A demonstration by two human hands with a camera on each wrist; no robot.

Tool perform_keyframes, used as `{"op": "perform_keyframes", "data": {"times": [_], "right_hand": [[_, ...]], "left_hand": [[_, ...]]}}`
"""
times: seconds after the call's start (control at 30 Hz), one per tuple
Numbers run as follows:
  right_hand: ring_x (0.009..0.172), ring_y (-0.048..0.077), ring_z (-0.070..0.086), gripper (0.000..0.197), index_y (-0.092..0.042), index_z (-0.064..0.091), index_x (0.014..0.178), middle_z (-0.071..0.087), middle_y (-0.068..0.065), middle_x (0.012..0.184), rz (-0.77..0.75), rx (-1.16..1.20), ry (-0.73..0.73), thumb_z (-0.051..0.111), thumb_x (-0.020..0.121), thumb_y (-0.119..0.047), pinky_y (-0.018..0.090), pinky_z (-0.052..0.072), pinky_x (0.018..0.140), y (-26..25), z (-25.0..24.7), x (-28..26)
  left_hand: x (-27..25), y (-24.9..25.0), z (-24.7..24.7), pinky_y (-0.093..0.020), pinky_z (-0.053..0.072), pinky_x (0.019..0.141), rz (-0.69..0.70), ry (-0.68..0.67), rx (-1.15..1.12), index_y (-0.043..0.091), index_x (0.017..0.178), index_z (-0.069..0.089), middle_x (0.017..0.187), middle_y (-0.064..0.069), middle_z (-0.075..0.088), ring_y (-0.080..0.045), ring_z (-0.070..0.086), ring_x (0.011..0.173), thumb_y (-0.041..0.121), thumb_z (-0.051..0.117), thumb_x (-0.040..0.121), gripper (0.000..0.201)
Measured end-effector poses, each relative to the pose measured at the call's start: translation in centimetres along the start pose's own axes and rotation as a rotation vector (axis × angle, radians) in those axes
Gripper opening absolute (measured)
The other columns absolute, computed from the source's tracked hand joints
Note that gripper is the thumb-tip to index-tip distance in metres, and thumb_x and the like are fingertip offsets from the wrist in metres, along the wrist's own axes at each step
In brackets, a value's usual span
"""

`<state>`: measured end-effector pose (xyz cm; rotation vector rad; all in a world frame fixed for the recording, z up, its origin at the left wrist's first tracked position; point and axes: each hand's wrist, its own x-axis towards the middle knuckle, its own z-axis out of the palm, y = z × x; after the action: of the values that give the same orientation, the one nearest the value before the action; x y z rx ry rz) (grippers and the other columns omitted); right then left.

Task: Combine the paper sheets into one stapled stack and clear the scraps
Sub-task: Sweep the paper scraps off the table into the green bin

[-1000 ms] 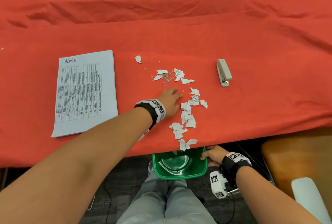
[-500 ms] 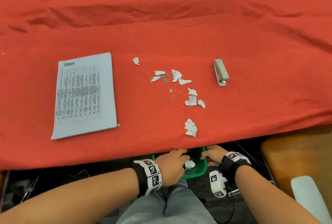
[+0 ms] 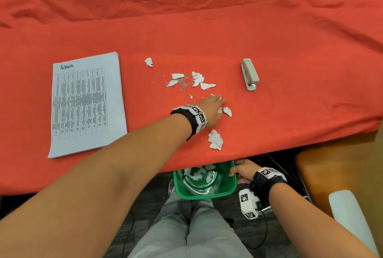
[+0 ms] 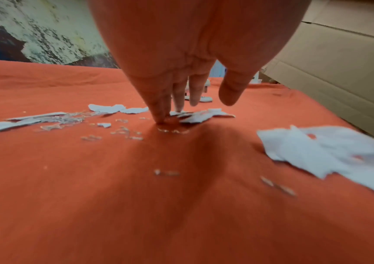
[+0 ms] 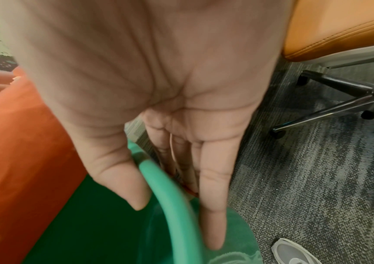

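Note:
A stack of printed paper sheets [image 3: 87, 102] lies at the table's left. Torn paper scraps [image 3: 199, 80] and loose staples [image 3: 183, 82] are scattered mid-table, with another clump of scraps [image 3: 215, 139] near the front edge. My left hand [image 3: 217, 101] reaches over the scraps, its straight fingers [image 4: 161, 116] pressing down on the cloth among them [image 4: 328, 153]. Below the table edge my right hand [image 3: 241, 171] grips the rim of a green bin [image 3: 207, 195], thumb inside and fingers outside [image 5: 177, 223]. Several scraps lie inside the bin.
A grey stapler [image 3: 249, 74] lies right of the scraps. The red cloth [image 3: 207, 19] is wrinkled at the back. An orange chair [image 3: 335, 175] stands to the right, its wheeled base [image 5: 339, 103] on the carpet. My legs are under the bin.
My left hand swept scraps off the edge into the bin, dropped to the bin, and has now come back onto the table among the remaining scraps. The right hand kept its hold.

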<state>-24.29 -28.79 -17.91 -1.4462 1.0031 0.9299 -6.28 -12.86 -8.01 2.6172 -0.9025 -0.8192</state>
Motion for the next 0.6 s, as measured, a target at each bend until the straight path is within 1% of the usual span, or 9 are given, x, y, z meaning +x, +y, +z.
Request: {"op": "perform_keyframes", "data": {"times": [0.1,0.23,0.27,0.33,0.37,0.4,0.47,0.53,0.6], "right_hand": [[0.123,0.04,0.051,0.095,0.004,0.041,0.138,0.049,0.023,0.137,0.009,0.0,-0.005,0.07,0.048,0.002,0.044,0.06,0.067,0.2,-0.2,0.1],[0.12,0.041,0.053,0.092,0.005,0.041,0.137,0.049,0.026,0.136,0.015,0.01,-0.021,0.068,0.05,0.004,0.045,0.06,0.065,0.1,-0.3,0.4],[0.117,0.041,0.056,0.086,0.005,0.043,0.135,0.052,0.027,0.133,0.019,0.011,-0.024,0.068,0.052,0.005,0.046,0.06,0.066,-0.3,-0.1,-0.1],[0.104,0.038,0.063,0.055,0.005,0.053,0.12,0.06,0.025,0.119,0.018,-0.004,-0.045,0.064,0.066,0.011,0.04,0.061,0.062,-1.1,0.3,-1.4],[0.093,0.033,0.066,0.038,0.003,0.057,0.109,0.063,0.022,0.108,0.013,-0.006,-0.049,0.059,0.073,0.014,0.035,0.06,0.056,-1.3,0.4,-1.7],[0.083,0.029,0.066,0.028,-0.001,0.058,0.099,0.064,0.018,0.097,0.01,-0.009,-0.052,0.055,0.077,0.016,0.029,0.057,0.05,-1.4,0.4,-1.8],[0.074,0.024,0.064,0.025,-0.004,0.058,0.092,0.063,0.013,0.085,-0.001,-0.015,-0.041,0.053,0.079,0.017,0.027,0.056,0.047,-1.6,0.3,-2.1],[0.078,0.028,0.066,0.028,-0.002,0.059,0.098,0.065,0.015,0.087,-0.022,-0.025,-0.042,0.053,0.078,0.017,0.036,0.06,0.062,-1.5,0.3,-1.8],[0.089,0.034,0.066,0.032,0.0,0.059,0.103,0.066,0.021,0.096,-0.026,-0.025,-0.043,0.054,0.077,0.017,0.049,0.057,0.08,-1.3,0.2,-1.4]], "left_hand": [[-1.9,0.1,1.7,-0.04,0.015,0.121,0.057,-0.066,0.062,0.012,0.152,0.016,0.161,-0.006,0.006,-0.024,0.007,0.149,0.024,0.044,0.096,0.063],[-7.8,0.8,4.9,-0.042,0.017,0.121,0.165,-0.052,0.037,0.013,0.151,0.016,0.161,-0.004,0.004,-0.023,0.004,0.149,0.018,0.044,0.094,0.064],[-9.5,1.1,5.8,-0.041,0.015,0.121,0.184,-0.058,0.027,0.014,0.151,0.016,0.161,-0.003,0.003,-0.022,0.003,0.149,0.018,0.044,0.094,0.064],[-12.5,1.8,7.4,-0.04,0.015,0.121,0.201,-0.128,0.012,0.014,0.151,0.016,0.161,-0.003,0.002,-0.022,0.002,0.149,0.019,0.043,0.094,0.063],[-13.6,2.2,7.9,-0.04,0.017,0.12,0.2,-0.188,0.013,0.013,0.151,0.017,0.161,-0.004,0.005,-0.023,0.005,0.149,0.019,0.042,0.095,0.062],[-14.3,2.6,8.0,-0.041,0.023,0.118,0.19,-0.252,0.019,0.012,0.15,0.02,0.16,-0.007,0.012,-0.024,0.014,0.147,0.021,0.041,0.095,0.06],[-14.5,3.4,7.3,-0.041,0.04,0.105,0.173,-0.289,0.015,0.015,0.143,0.037,0.148,-0.007,0.039,-0.026,0.04,0.133,0.024,0.041,0.095,0.048],[-13.2,4.3,5.4,-0.038,0.05,0.089,0.174,-0.184,-0.022,0.018,0.126,0.055,0.125,-0.003,0.059,-0.024,0.057,0.113,0.025,0.04,0.095,0.036],[-10.6,4.7,3.4,-0.037,0.052,0.082,0.171,-0.046,-0.04,0.016,0.115,0.06,0.114,-0.003,0.061,-0.023,0.059,0.104,0.024,0.039,0.095,0.03]]}}
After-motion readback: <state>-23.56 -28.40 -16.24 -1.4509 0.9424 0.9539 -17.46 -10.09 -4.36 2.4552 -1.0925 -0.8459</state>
